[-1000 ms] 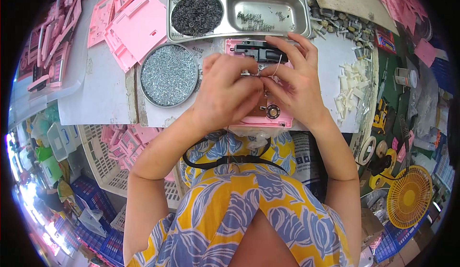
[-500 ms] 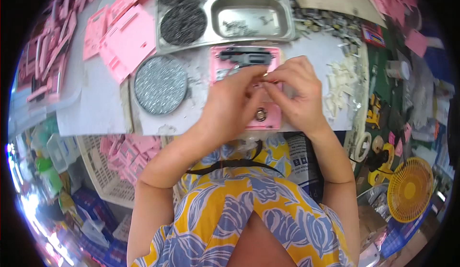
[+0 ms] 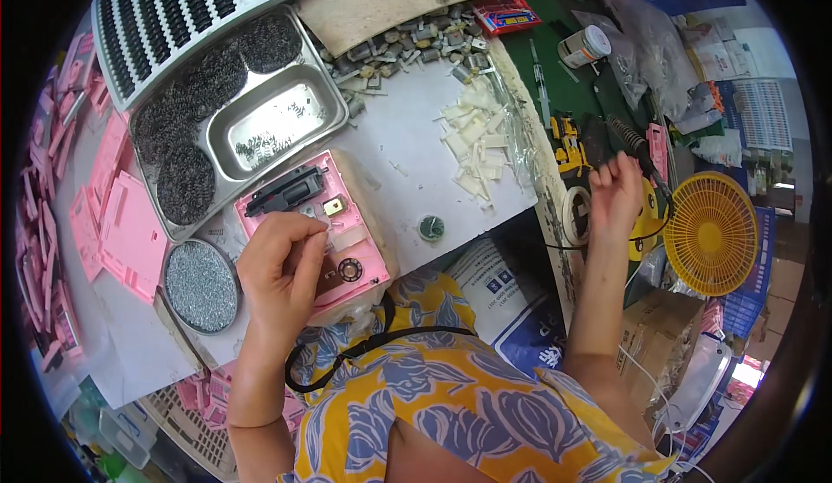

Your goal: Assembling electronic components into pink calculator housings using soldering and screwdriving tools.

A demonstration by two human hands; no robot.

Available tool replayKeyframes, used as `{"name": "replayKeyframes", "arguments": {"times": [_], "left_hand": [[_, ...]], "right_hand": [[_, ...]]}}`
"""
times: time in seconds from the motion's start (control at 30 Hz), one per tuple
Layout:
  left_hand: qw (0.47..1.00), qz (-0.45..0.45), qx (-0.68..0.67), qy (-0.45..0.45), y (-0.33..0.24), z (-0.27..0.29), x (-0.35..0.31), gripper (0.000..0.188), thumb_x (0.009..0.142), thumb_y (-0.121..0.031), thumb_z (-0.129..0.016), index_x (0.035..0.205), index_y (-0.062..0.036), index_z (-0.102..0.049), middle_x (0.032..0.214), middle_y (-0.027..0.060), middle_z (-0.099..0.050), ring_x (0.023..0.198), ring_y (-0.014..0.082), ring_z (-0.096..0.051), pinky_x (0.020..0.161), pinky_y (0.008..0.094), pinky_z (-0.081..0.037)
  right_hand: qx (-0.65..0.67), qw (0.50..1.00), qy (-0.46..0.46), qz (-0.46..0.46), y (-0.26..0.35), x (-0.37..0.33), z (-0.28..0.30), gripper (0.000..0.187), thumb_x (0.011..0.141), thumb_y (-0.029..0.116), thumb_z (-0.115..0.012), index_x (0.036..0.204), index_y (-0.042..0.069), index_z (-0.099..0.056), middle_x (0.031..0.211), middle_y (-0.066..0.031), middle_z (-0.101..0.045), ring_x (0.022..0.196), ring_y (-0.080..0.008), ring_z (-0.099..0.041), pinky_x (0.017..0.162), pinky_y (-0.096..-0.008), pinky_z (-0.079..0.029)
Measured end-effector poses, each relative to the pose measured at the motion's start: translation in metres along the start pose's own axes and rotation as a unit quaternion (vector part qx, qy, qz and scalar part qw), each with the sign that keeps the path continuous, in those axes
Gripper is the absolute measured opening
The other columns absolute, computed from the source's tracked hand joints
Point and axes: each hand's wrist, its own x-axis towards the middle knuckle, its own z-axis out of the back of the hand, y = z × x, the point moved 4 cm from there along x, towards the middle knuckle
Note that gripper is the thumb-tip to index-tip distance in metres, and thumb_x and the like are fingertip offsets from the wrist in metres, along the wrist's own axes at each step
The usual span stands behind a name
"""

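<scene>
Pink housing (image 3: pixel 371 268) on desk (image 3: pixel 425 128) | long axis slants upper left to lower right, black part (image 3: pixel 290 192) at far end, round disc (image 3: pixel 350 270) at near end | left hand (image 3: pixel 282 258) over housing, thumb and forefinger nearly meeting, grip unclear | right hand (image 3: pixel 617 195) loosely parted, near coiled holder (image 3: pixel 626 135) | blue-white bag (image 3: pixel 539 344): white print

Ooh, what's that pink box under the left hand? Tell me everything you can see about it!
The pink box looks like shiny plastic, shallow and roughly rectangular. It lies open side up, turned at an angle, near the metal tray. Inside are a long black part, a small gold-coloured piece and a dark ring. The left hand covers its left side; whether they touch, I can't tell.
</scene>
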Motion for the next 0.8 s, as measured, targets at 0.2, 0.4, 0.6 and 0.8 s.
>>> {"name": "replayKeyframes", "arguments": {"times": [0.2,0.4,0.6,0.8], "left_hand": [[0.997,-0.062,0.045,0.017,-0.005,0.005,0.006,0.007,0.086,0.000,-0.072,0.091,0.0003,-0.068,0.081,0.0089,-0.062,0.065,0.0167,-0.061,0.056,0.0288,-0.048],[0.987,-0.092,0.124,-0.032,0.015,0.005,0.012,0.010,0.075,-0.010,-0.079,0.081,-0.0080,-0.072,0.091,0.0038,-0.062,0.092,0.0259,-0.056,0.082,0.0395,-0.041],[0.975,-0.097,0.199,-0.038,0.027,-0.010,0.013,0.015,0.070,-0.014,-0.083,0.081,-0.0099,-0.074,0.103,0.0044,-0.061,0.103,0.0280,-0.052,0.091,0.0419,-0.037],[0.989,-0.075,0.112,-0.055,0.018,-0.003,0.002,0.009,0.078,-0.013,-0.079,0.085,-0.0101,-0.074,0.085,0.0036,-0.066,0.080,0.0247,-0.063,0.068,0.0383,-0.049]], "right_hand": [[-0.133,0.981,-0.136,0.049,0.032,0.035,0.064,0.016,0.093,0.015,-0.075,0.088,0.007,-0.062,0.080,-0.0036,-0.064,0.055,-0.0141,-0.057,0.050,-0.0283,-0.047],[-0.077,0.970,-0.122,0.198,0.086,0.015,0.107,0.015,0.095,0.017,-0.066,0.090,0.003,-0.060,0.063,-0.0005,-0.045,0.054,-0.0133,-0.043,0.050,-0.0238,-0.036],[0.083,0.984,0.151,0.043,0.043,-0.042,0.047,0.031,0.094,0.016,-0.060,0.119,-0.002,-0.055,0.101,-0.0120,-0.056,0.089,-0.0168,-0.052,0.077,-0.0311,-0.046],[-0.114,0.951,0.284,0.044,-0.059,-0.124,-0.112,0.038,0.097,0.016,-0.066,0.129,0.000,-0.053,0.097,-0.0156,-0.069,0.077,-0.0173,-0.063,0.073,-0.0290,-0.052]]}}
